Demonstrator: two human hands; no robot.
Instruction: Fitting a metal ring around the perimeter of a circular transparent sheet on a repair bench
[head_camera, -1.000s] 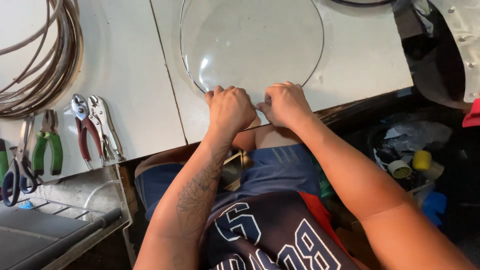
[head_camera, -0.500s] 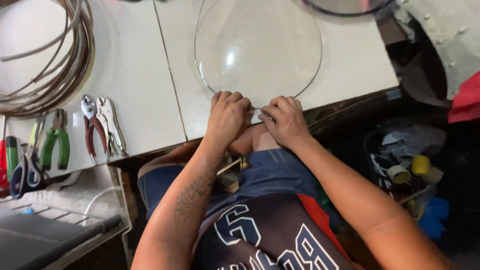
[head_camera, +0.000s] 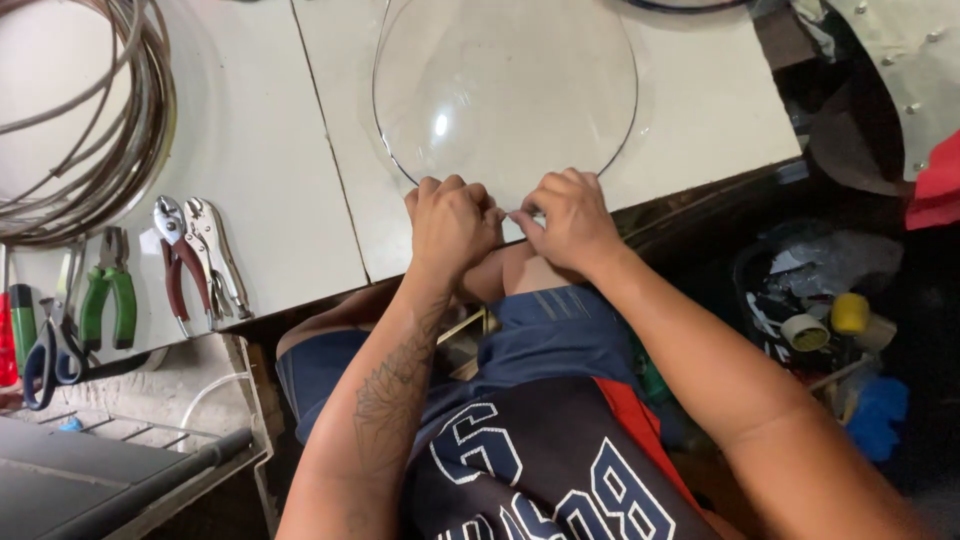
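Both the left hand (head_camera: 452, 222) and the right hand (head_camera: 568, 220) pinch closed on the near rim of the clear round disc (head_camera: 505, 85). What sits between the fingertips is probably the rim itself, though it is too small to tell. Yellow and white tape rolls (head_camera: 828, 322) lie in the bin to the right.

One head-worn camera looks steeply down, close over the white table (head_camera: 250, 200) edge and lap

A white, two-panel surface (head_camera: 250, 200) split by a dark seam fills the upper view under bright overhead light that glares off it, with a grey metal shelf (head_camera: 90, 470) low at the left and a dim, cluttered floor (head_camera: 830, 330) at the right.
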